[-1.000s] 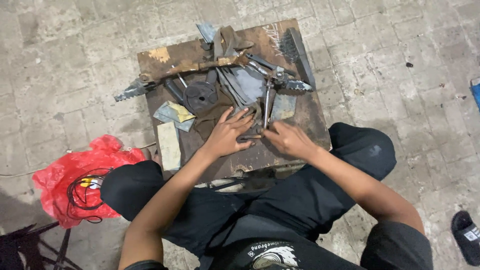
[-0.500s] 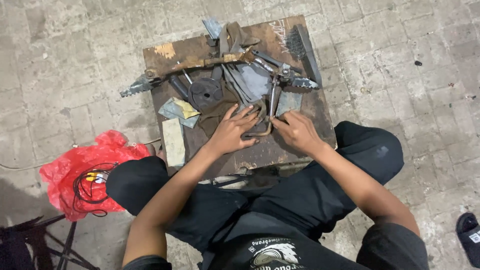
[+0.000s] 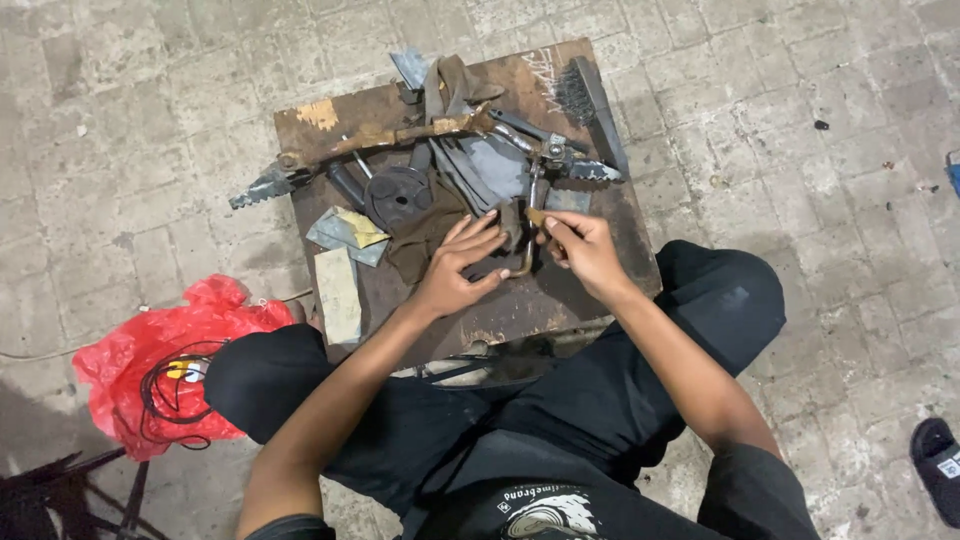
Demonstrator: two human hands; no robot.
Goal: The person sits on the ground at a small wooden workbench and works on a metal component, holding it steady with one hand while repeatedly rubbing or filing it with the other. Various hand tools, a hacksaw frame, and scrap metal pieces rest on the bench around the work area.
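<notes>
- My left hand (image 3: pixel 455 270) lies flat with fingers spread, pressing a dark brown scrap of leather-ish material (image 3: pixel 425 235) onto the table (image 3: pixel 560 300). It's gripping nothing, just pinning the scrap so it doesn't slide around.
- My right hand (image 3: pixel 580 250) is closed around a small tan tool (image 3: pixel 533 216), thumb and fingers pinched on it. A bent metal hook (image 3: pixel 522 262) sits right under that hand, between both hands. I honestly can't tell if it's part of the same tool.
- The work piece sits near the front middle of the table, close to my knees, so both arms reach it without stretching.
- The back half of the table is a pile: a long rusty bar (image 3: pixel 380 140) lying crosswise, a round black disc (image 3: pixel 398 192), grey metal strips (image 3: pixel 490 165) and a wire brush (image 3: pixel 585 95) on the far right edge.
- A toothed metal end (image 3: pixel 262 187) sticks out past the left edge.
- Folded paper pieces (image 3: pixel 345 232) and a pale block (image 3: pixel 340 293) take up the left front.
- Free room is basically just the front right strip by my right wrist.
- A red plastic bag (image 3: pixel 150 360) with a black cable sits on the paved floor (image 3: pixel 800 200) to my left.
</notes>
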